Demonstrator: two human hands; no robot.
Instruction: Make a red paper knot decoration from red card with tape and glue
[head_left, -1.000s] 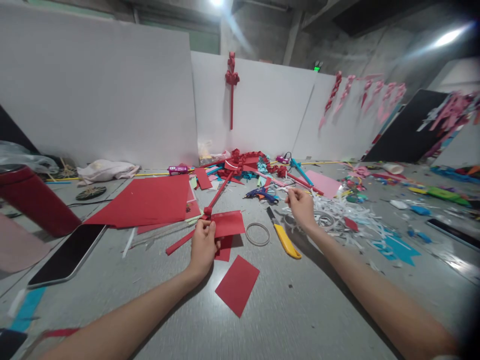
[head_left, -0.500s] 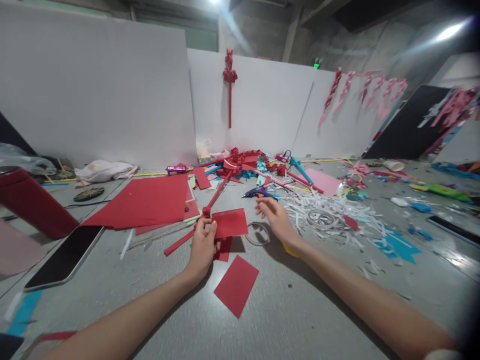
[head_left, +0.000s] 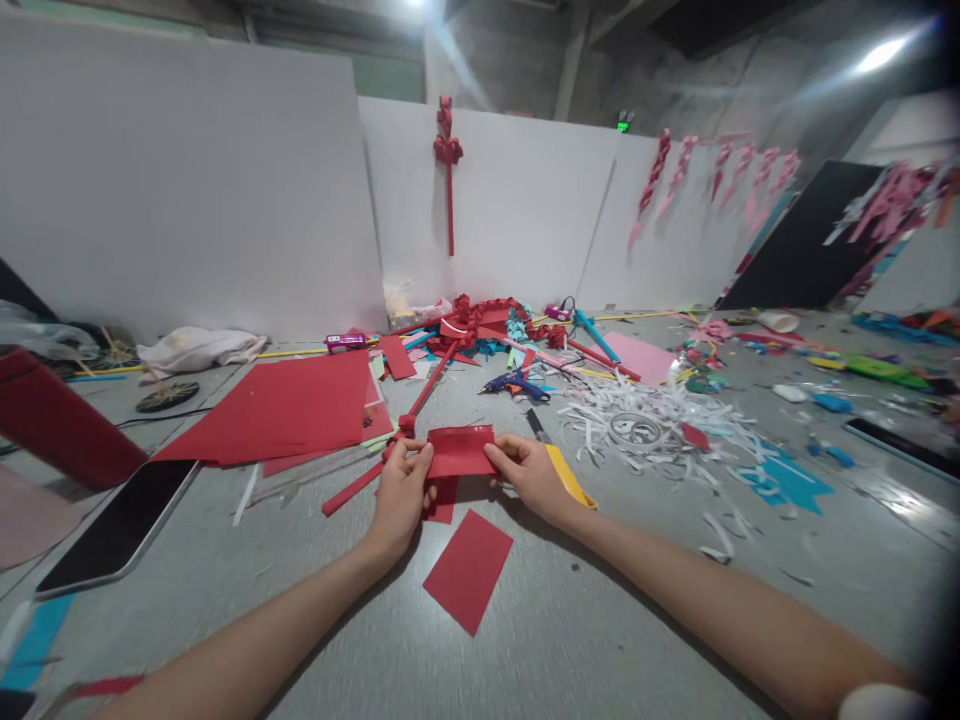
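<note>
Between my two hands a small rectangle of red paper (head_left: pixel 460 452) is held just above the grey surface. My left hand (head_left: pixel 405 490) pinches its left edge, and my right hand (head_left: pixel 531 478) pinches the right edge with thumb and fingers. A strip along the paper's top edge looks shiny. Partly hidden below it lies another red paper piece (head_left: pixel 441 500). Nearer me is a loose red paper rectangle (head_left: pixel 469 572), lying flat. Beside my right hand, a yellow-handled cutter (head_left: pixel 568 474) rests on the surface. A red rolled paper stick (head_left: pixel 352 491) lies left of my left hand.
A blue glue gun (head_left: pixel 515 384) lies beyond my hands. White paper shreds surround a tape roll (head_left: pixel 634 430) at right. Large red sheets (head_left: pixel 277 410), a phone (head_left: pixel 116 530) and a red bottle (head_left: pixel 64 415) are at left. A white panel (head_left: pixel 525 210) stands behind.
My right hand has moved down and left and now grips the red paper's right edge. The tape roll that lay beside that hand is no longer visible there; the yellow cutter shows more fully.
</note>
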